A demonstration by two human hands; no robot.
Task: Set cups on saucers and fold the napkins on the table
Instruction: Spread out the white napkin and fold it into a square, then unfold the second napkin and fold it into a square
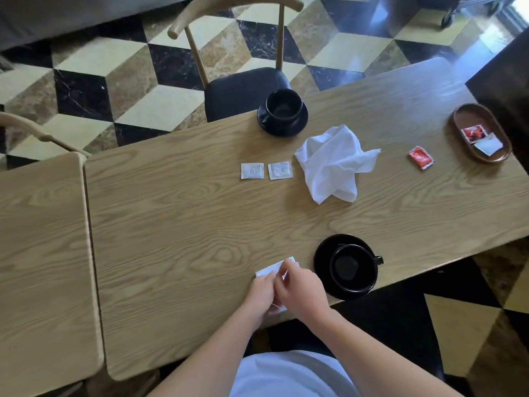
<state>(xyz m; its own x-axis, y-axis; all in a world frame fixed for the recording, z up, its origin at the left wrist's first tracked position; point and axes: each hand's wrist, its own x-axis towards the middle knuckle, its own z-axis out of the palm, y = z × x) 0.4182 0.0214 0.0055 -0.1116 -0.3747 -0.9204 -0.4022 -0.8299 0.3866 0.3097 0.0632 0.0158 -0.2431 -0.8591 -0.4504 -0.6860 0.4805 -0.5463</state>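
Table is the reference for everything below. Both cups already sit on saucers: far cup on its saucer at the table's far edge, near cup on its saucer at the near edge, just right of my hands. That half looks done, so folding is what's left.

Loose napkin lies crumpled mid-table, between the two cups, not yet folded.

Step in hand: the small napkin at the table's near edge, just left of the near saucer. Mostly hidden under my hands; only a white strip shows past the fingers and a bit near the wrists.

Grip: left hand has fingers curled down onto the cloth, pinching its edge as far as I can judge. Right hand is curled over it too, fingertips nipping the top edge. Both closed on the napkin.

How to do it well, my call:
- keep it flat on the table, don't lift
- line up edges before pressing the crease
- one hand pins, the other runs along the fold
- mind the near saucer, it's close to my right knuckles

Two white packets sit mid-table left of the loose napkin; leave them.
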